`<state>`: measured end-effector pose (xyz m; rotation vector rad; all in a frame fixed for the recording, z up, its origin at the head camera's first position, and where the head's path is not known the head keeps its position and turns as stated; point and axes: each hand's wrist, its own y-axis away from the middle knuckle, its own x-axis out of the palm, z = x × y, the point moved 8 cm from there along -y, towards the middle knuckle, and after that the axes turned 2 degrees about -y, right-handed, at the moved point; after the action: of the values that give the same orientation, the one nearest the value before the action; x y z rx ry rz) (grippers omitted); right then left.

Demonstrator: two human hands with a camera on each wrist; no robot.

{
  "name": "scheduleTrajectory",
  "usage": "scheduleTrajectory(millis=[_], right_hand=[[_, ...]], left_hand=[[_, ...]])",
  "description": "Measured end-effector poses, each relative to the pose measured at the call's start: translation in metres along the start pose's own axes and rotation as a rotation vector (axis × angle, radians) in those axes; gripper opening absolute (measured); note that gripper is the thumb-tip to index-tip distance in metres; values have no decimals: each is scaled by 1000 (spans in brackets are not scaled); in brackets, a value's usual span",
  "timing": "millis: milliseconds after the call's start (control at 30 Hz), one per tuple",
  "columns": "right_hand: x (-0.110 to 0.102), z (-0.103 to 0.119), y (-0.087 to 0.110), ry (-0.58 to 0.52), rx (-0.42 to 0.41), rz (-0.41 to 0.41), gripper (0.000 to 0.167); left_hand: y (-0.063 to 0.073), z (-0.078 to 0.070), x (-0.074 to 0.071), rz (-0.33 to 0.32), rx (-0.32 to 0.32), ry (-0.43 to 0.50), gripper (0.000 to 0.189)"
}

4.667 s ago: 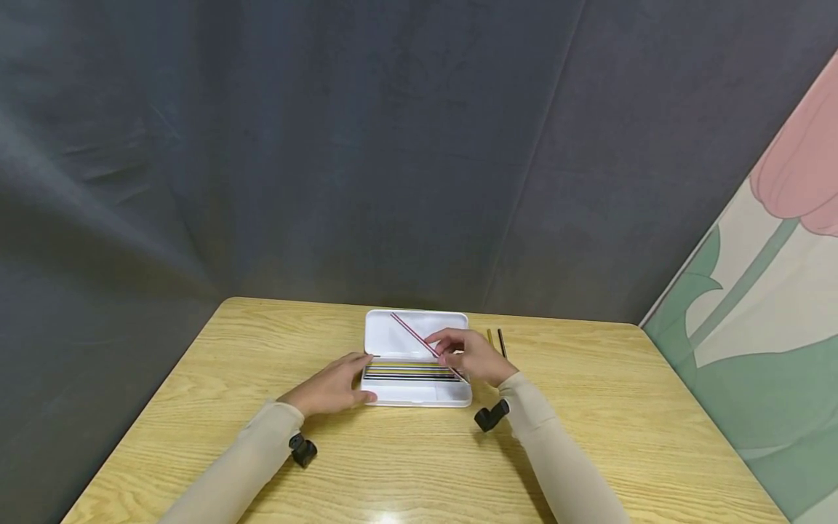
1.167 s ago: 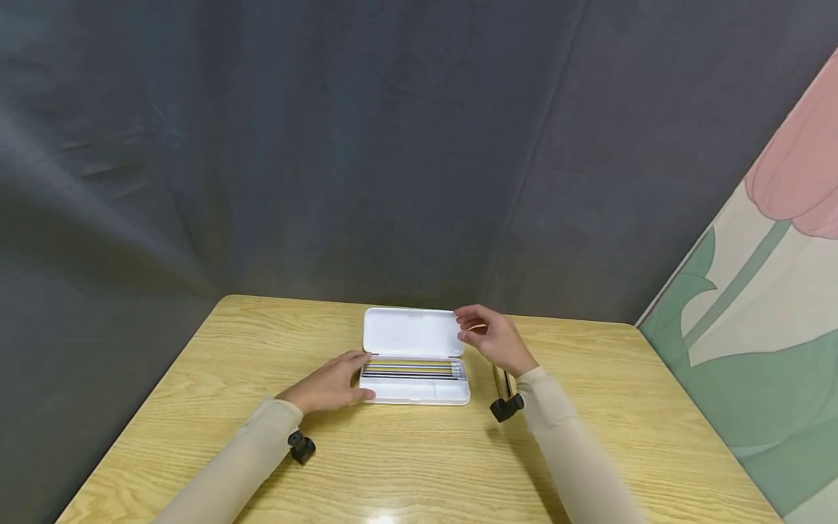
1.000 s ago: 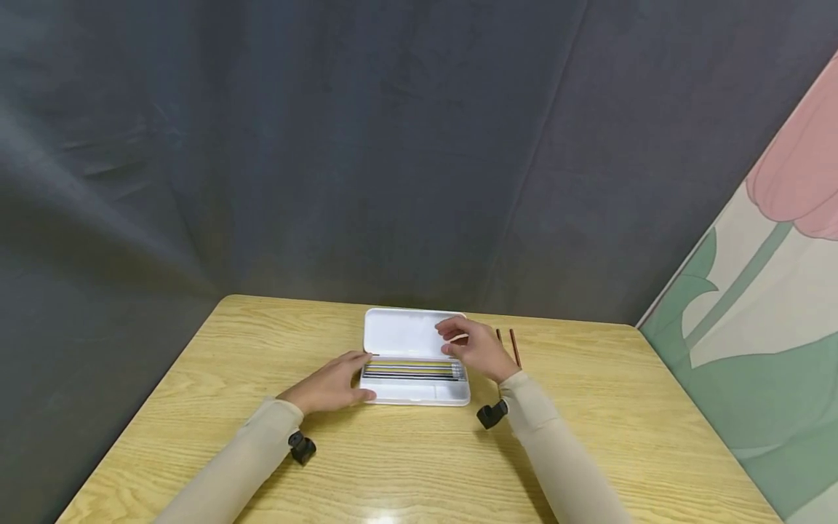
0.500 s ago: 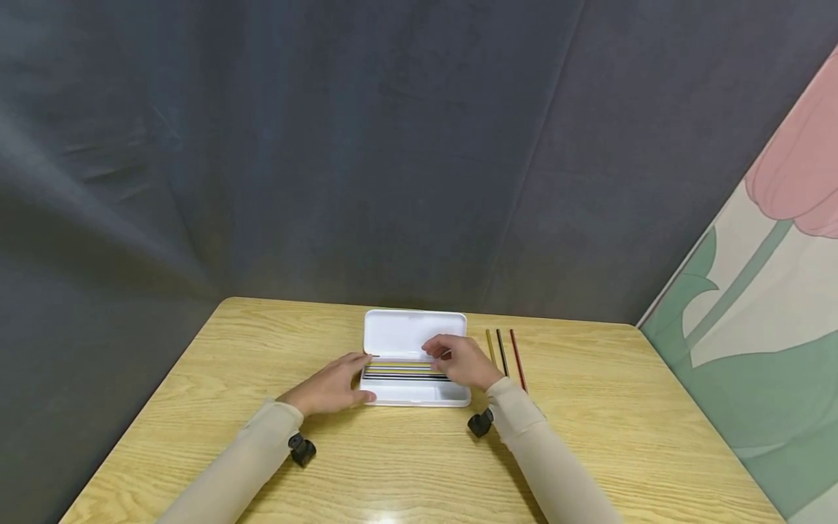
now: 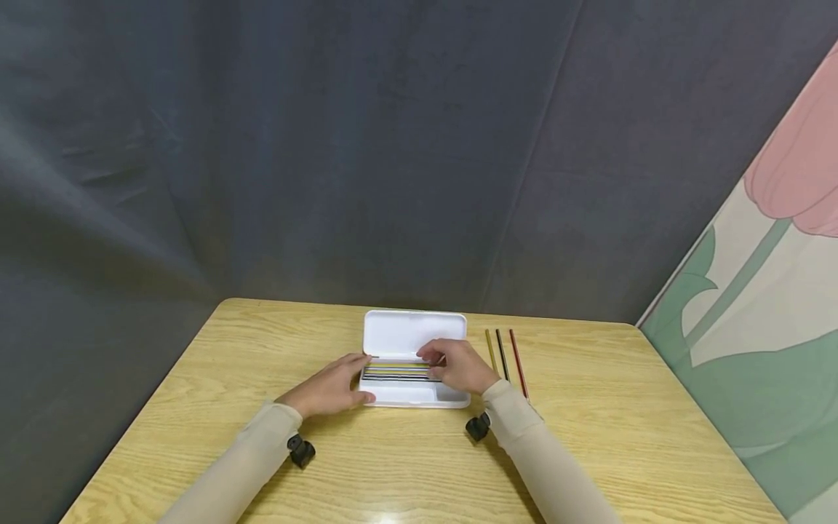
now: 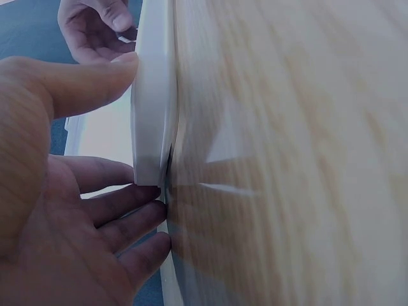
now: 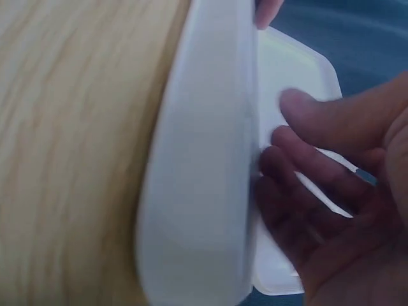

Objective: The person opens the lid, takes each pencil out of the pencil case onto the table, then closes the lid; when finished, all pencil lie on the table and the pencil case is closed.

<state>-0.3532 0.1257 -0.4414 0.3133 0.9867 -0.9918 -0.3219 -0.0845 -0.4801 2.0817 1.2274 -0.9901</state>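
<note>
An open white pencil case (image 5: 402, 394) lies on the table, its lid folded back away from me. Pencils (image 5: 396, 369) with yellow, white and dark lengths lie side by side in its long rear compartment. My left hand (image 5: 329, 383) grips the case's left end, thumb at the near corner and fingers along the end wall. Over the right part of the pencils hovers my right hand (image 5: 458, 365), fingers loosely bent. In the right wrist view, thumb and fingers stand apart with nothing seen between them. The right ends of the pencils are hidden behind that hand.
On the wooden table (image 5: 393, 466), right of the case, lie three separate pencils: a yellow pencil (image 5: 490, 348), a black pencil (image 5: 501, 353) and a red pencil (image 5: 518, 362). A dark curtain (image 5: 366, 160) hangs along the back edge.
The red-striped pencil that my right hand held over the case now lies on the table beside the yellow and black ones. My right hand has come back left over the case; the left hand stays put.
</note>
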Motion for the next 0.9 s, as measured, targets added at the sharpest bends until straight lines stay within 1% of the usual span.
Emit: scheduleTrajectory(millis=[167,533,900], right_hand=[[4,0,0,23,2,58,30],[11,-1,2,46,20,88,28],[16,-1,3,33,-20,135,25]], left_hand=[[0,-1,-2,-1,3,5,81],[0,-1,-1,-2,4,-2,81],[1,-3,0,4,-4,10,81]])
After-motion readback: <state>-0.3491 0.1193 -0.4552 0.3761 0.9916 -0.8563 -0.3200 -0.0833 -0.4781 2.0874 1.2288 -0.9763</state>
